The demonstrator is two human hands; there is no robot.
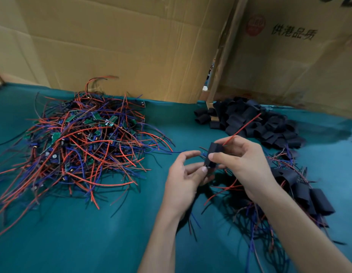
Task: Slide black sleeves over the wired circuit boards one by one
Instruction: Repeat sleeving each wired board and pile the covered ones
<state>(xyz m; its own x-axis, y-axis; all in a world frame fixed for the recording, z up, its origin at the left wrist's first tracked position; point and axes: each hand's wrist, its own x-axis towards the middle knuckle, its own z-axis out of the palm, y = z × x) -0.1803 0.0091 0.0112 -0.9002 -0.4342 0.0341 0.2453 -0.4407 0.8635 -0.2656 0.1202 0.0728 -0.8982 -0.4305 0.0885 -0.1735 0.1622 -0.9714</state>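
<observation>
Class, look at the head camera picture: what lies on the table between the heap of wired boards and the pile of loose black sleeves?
Head view: only bare green cloth between heap of wired boards and pile of loose black sleeves.

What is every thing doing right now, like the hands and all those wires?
Black sleeve: held up, red wire poking out the top.
Right hand: pinches the sleeve.
Left hand: fingertips hold the sleeve's lower end.
Bare boards pile: tangled, no sleeves on.
Empty sleeves pile: loose heap.
Sleeved boards: covered, lying right.

Bare green cloth [82,233] front left; wired boards pile [82,138] left, sleeve pile [253,121] right, cardboard wall [122,46] behind
</observation>
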